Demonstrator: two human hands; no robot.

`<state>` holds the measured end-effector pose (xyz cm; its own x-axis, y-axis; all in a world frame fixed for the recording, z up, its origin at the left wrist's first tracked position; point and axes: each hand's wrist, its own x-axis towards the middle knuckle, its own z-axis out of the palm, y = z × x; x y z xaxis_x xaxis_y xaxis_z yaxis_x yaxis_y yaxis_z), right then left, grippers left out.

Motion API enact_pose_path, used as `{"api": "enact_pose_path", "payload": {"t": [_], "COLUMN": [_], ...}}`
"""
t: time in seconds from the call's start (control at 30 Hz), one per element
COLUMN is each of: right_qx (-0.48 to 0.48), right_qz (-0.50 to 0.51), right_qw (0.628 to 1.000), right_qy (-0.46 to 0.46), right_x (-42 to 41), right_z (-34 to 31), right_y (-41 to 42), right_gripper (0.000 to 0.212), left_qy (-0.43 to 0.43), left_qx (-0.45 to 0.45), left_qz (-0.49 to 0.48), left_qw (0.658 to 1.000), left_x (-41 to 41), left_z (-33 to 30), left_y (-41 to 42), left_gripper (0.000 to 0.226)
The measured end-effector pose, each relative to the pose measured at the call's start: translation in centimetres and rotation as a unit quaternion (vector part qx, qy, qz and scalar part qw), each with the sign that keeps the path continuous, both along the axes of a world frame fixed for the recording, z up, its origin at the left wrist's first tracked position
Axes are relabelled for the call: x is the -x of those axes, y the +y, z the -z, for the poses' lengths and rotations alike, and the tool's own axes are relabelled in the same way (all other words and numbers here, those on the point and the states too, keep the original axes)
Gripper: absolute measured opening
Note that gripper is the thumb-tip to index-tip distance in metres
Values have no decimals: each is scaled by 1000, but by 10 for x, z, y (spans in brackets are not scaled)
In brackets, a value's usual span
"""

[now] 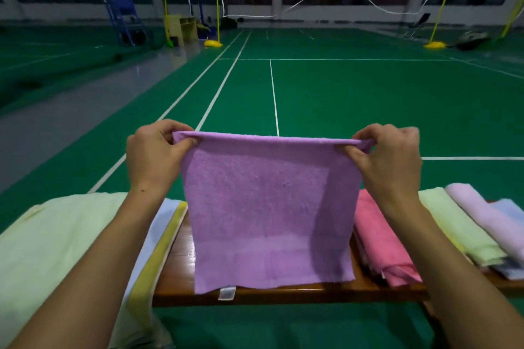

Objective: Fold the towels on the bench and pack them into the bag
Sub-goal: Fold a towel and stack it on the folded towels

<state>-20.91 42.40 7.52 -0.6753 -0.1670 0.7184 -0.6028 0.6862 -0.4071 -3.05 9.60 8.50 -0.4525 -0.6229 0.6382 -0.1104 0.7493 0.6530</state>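
The purple terry towel [269, 207] hangs above the brown wooden worktop [255, 296], its hem brushing the near edge. The left hand [153, 154] and right hand [390, 159] each keep a pinching grip on a top corner. A slipping corner would probably spoil the fold. The pale yellow-green fabric [56, 249] at left is cut off; whether it is the bag is unclear.

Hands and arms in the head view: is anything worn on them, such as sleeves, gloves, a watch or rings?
Nothing worn shows. The left hand and right hand are bare, without gloves, and both forearms are uncovered to the frame edge. No watch, bracelet or ring is visible.
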Motion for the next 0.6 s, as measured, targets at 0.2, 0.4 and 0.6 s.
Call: {"api": "enact_pose_path", "payload": {"t": [0.2,0.4,0.6], "right_qx": [25,115,166], "right_qz": [-142,-205,-237], "right_qw": [987,950,926], "right_qy": [-72,-204,-241], "right_x": [17,-2,-29], "right_z": [-1,-3,-18], "right_y": [8,23,50], "right_gripper": [22,21,33], "left_qy": [-4,25,11], "left_qx": [-78,-207,-203], "left_qz": [67,177,234], "left_qw": [995,962,951], "left_x": [6,-10,-41], "left_z": [4,-1,-12], "left_y": [-19,2,14], "left_gripper": [11,16,21]}}
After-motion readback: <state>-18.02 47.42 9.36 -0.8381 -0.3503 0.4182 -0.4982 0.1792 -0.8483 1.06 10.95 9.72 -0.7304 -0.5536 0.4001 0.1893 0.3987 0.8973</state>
